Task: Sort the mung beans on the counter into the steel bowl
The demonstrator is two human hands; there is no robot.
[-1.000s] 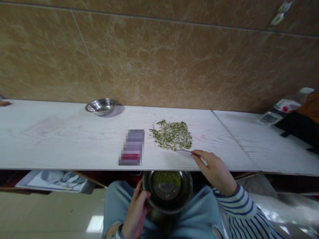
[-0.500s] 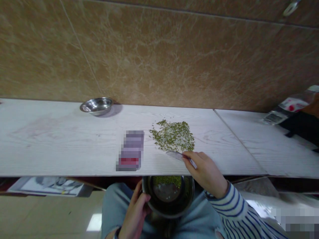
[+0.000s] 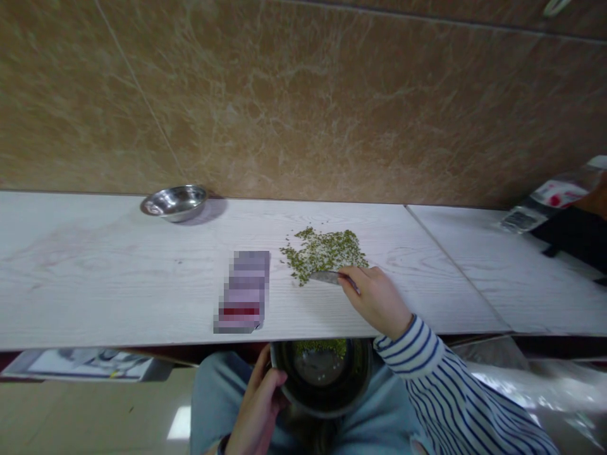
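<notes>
My left hand [image 3: 260, 401] is closed on the left rim of a dark metal bowl [image 3: 320, 404], held above my lap just below the table edge. Green beans, like mung beans, lie at the bowl's far side, with a few white grains near them. Over the table, my right hand [image 3: 377, 297] pinches a thin, pointed grey blade [image 3: 324, 277], probably a small knife. Its blade lies along the near edge of a spread of green beans [image 3: 327, 248] mixed with white grains. Part of the handle is hidden by my fingers.
A shiny metal dish [image 3: 175, 203] stands by the wall at the left. A pixelated flat object [image 3: 244, 291] lies left of the beans. At the far right are a plastic bottle [image 3: 545, 199] and a black item [image 3: 573, 234]. The table's front edge runs above the bowl.
My right hand has moved the blade away from me, into the near edge of the beans. My left hand keeps its hold on the bowl. The view has shifted slightly.
</notes>
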